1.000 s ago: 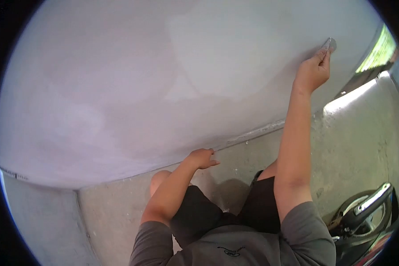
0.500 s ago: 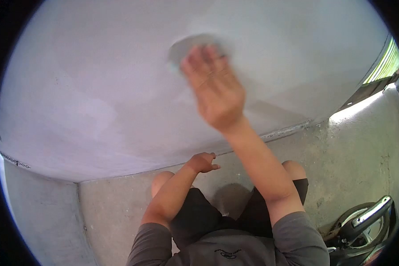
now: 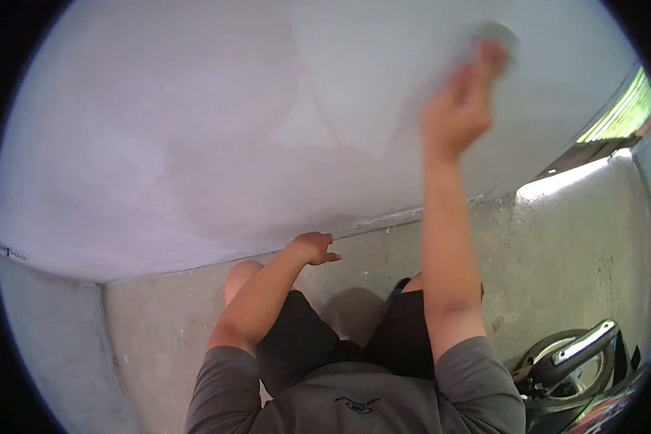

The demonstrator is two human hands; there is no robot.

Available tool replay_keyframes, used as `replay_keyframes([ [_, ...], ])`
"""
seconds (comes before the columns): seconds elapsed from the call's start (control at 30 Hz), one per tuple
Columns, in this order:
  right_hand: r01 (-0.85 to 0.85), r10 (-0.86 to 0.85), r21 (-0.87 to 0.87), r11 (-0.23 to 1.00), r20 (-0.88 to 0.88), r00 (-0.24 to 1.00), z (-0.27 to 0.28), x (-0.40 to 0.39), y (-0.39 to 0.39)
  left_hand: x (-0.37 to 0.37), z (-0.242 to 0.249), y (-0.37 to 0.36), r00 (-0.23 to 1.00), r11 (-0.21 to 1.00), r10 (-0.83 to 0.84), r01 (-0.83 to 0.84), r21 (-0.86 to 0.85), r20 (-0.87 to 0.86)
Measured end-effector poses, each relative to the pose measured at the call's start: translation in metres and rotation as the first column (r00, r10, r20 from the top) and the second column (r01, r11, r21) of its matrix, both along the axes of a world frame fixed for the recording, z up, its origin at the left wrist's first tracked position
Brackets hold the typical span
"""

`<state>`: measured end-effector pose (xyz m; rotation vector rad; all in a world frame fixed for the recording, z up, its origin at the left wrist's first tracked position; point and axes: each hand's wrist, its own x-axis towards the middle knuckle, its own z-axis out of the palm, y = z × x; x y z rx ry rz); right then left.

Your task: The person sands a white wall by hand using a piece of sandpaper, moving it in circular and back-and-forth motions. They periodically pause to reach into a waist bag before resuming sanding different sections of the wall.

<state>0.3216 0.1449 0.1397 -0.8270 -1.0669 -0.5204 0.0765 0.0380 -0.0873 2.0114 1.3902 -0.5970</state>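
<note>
My right hand is raised against the pale grey wall, smeared by motion. Its fingers are on a small dark-grey flat pad; blur hides whether this is a cloth, a sponge or sandpaper. A lighter, angular patch shows on the wall to the left of that hand. My left hand hangs low near the foot of the wall, above my left knee, with thumb and fingers apart and nothing in it.
Concrete floor runs along the wall's base. A motorbike wheel with its exhaust stands at the lower right. A bright slatted opening is at the right edge, and a side wall rises at the left.
My right hand has swept up and to the right across the wall with the grey pad. My left hand keeps its pose, and the view has shifted slightly.
</note>
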Motion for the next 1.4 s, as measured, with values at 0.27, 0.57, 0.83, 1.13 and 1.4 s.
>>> replay_keyframes([
  [0.27,-0.220,0.237,-0.088,0.972,0.338,0.911,-0.010,-0.110,-0.051,-0.019,-0.030,0.002,0.991,0.997,-0.053,0.045,0.068,0.126],
  [0.57,0.017,-0.019,0.061,0.998,0.040,0.999,0.005,0.019,0.007,-0.007,-0.002,0.000,0.998,0.998,0.050,-0.051,0.028,0.023],
  [0.83,-0.002,-0.037,-0.098,0.995,-0.394,0.918,-0.001,0.059,0.015,0.001,-0.002,0.004,1.000,1.000,-0.009,0.009,-0.014,0.001],
  [1.13,-0.107,0.085,0.049,0.993,0.323,0.943,0.014,-0.029,-0.011,-0.011,-0.009,0.003,0.999,0.998,0.054,-0.054,-0.033,-0.002],
  [1.4,0.008,-0.074,-0.131,0.991,-0.512,0.856,-0.029,0.095,0.020,-0.013,-0.008,0.003,0.999,1.000,0.026,-0.026,0.006,0.032],
])
